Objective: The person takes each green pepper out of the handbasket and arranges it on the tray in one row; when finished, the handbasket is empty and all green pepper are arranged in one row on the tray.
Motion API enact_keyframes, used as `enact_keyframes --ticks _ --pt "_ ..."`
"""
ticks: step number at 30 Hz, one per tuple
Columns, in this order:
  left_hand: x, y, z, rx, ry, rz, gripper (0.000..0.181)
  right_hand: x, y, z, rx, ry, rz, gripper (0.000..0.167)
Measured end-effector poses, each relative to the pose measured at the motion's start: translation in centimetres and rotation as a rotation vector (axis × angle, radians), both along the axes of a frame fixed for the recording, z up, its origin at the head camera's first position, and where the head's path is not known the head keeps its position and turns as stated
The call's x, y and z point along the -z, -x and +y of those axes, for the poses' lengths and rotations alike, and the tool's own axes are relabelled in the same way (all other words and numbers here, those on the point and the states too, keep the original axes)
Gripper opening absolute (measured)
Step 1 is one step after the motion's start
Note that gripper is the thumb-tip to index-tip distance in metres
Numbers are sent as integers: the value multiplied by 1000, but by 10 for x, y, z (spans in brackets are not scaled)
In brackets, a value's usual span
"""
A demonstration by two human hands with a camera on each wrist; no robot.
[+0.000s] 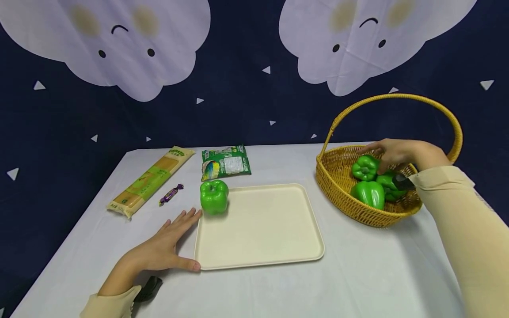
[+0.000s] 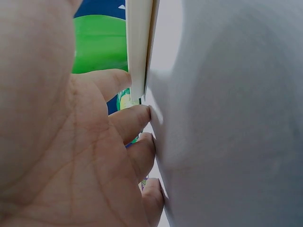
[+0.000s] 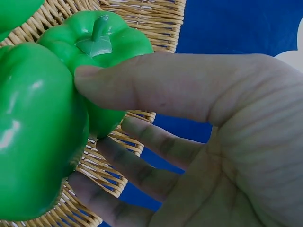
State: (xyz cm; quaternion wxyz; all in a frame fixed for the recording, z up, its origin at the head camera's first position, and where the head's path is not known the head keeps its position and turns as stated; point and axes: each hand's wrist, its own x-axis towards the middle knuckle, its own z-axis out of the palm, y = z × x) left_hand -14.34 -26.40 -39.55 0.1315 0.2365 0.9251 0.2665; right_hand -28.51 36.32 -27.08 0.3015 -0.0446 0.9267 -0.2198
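One green pepper (image 1: 214,197) sits on the back left corner of the cream tray (image 1: 260,229). My left hand (image 1: 163,247) has its fingers spread at the tray's left edge; in the left wrist view the hand (image 2: 80,142) touches the tray rim (image 2: 138,52) with a fingertip. Over the wicker basket (image 1: 338,194), my right hand (image 1: 401,152) has thumb and fingers round the back green pepper (image 1: 363,168). Two more peppers lie beside it. The right wrist view shows the thumb of that hand (image 3: 189,123) against the stemmed pepper (image 3: 90,47), fingertips at its lower side.
At the back left lie a long noodle packet (image 1: 151,181), a small purple candy (image 1: 171,194) and a green packet (image 1: 225,162). The basket's tall handle (image 1: 397,96) arches above the right forearm. A dark cloth with clouds (image 1: 238,119) hangs behind the white table.
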Motion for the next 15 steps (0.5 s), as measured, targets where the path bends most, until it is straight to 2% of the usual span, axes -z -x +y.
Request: enact_keyframes --ticks 15 --pt "1 1 0 1 -1 9 135 6 6 -7 -55 -31 34 91"
